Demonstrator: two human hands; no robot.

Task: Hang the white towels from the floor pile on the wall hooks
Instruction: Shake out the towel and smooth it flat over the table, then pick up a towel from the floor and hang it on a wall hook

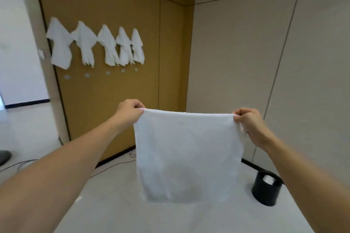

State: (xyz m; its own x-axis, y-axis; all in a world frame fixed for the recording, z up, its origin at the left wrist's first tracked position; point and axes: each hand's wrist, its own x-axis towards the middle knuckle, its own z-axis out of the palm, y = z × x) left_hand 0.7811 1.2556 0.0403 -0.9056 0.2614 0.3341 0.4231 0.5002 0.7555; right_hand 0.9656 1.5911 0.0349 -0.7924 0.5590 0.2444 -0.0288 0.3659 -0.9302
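White towel [187, 155] hangs spread, pinched at its top corners (1 each) by left hand [128, 112] and right hand [250, 125].

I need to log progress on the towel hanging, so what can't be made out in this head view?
- Upper hooks: hidden under the five hung towels.
- Floor pile: out of frame, or behind the held towel.
- Black bin contents: too blurred.
- Lower round wall fittings: too small to identify.

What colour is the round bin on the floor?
Black, with something white inside; the head view shows the bin at lower right.
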